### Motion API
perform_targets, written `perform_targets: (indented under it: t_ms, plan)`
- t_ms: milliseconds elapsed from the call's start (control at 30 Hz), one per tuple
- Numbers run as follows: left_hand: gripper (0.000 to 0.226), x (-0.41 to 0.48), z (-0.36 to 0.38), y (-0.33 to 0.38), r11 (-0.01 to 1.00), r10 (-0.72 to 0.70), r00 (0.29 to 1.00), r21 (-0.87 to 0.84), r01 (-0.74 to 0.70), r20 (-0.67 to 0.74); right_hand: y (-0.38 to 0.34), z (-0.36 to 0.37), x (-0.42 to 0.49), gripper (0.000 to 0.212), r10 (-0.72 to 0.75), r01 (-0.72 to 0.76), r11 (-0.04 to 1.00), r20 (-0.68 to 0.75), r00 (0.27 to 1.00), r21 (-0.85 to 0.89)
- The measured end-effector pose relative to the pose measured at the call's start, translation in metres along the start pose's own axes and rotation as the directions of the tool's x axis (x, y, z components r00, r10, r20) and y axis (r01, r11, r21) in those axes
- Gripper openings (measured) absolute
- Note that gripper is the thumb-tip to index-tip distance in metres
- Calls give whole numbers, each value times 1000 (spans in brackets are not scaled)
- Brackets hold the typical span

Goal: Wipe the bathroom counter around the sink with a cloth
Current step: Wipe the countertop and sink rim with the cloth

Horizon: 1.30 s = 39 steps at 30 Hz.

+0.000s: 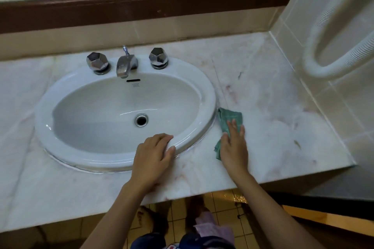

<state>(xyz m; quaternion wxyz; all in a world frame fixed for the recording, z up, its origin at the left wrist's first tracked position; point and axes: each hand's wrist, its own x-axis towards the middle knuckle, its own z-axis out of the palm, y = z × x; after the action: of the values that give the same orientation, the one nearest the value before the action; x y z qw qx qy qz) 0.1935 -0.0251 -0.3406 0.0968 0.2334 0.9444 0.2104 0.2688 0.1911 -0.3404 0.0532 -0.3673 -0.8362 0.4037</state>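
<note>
A white oval sink (208,97) is set into a pale marble counter (273,107). Just right of the sink's rim lies a green cloth (228,116), pressed flat onto the counter under my right hand (234,145); part of the cloth is hidden beneath the palm. My left hand (153,155) rests on the sink's front rim with its fingers curled over the edge and nothing in it.
A chrome faucet (125,64) with two faceted knobs (97,62) (158,57) stands behind the basin. A wood-framed mirror (141,8) runs along the back. A tiled wall (334,95) with a white ribbed hose (323,62) bounds the right side. The counter's front edge (182,196) is near me.
</note>
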Motion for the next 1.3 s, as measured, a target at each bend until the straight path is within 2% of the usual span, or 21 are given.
perform_targets:
  t_ms: [100, 167, 233, 367, 433, 600, 700, 867, 1033, 1167, 1300]
  plan:
    - [48, -26, -3, -8, 996, -68, 990, -67, 60, -126, -29, -4, -21, 42, 134, -154, 915, 78, 988, 373]
    - [47, -50, -7, -22, 994, -64, 987, -98, 49, -151, -42, -6, -35, 39, 144, -171, 870, 94, 985, 462]
    - [45, -73, -12, -39, 985, -49, 987, -169, 23, -153, -56, -2, -52, 40, 89, -137, 866, 122, 989, 482]
    - [37, -108, -28, -76, 965, -77, 976, -263, 21, -202, -89, 25, -89, 42, -54, -45, 888, 200, 978, 458]
    - [34, -125, -37, -98, 952, -139, 954, -300, 55, -265, -110, 46, -110, 42, -136, 13, 890, 238, 962, 457]
    - [34, -182, -68, -169, 879, -384, 816, -443, 179, -433, -168, 128, -165, 39, -282, 113, 892, 343, 896, 438]
    - [33, -230, -91, -231, 853, -471, 764, -448, 268, -441, -200, 189, -198, 39, -341, 160, 896, 411, 846, 415]
    - [30, -283, -129, -331, 768, -637, 630, -441, 465, -445, -266, 281, -247, 38, -423, 241, 888, 487, 764, 392]
    - [38, -293, -166, -397, 697, -716, 587, -430, 573, -378, -322, 358, -267, 39, -498, 374, 866, 509, 702, 332]
    - [46, -289, -187, -441, 698, -716, 591, -354, 623, -371, -364, 421, -266, 39, -609, 573, 779, 523, 596, 254]
    - [52, -280, -208, -484, 691, -722, 589, -333, 641, -364, -408, 487, -263, 48, -726, 813, 568, 545, 418, 133]
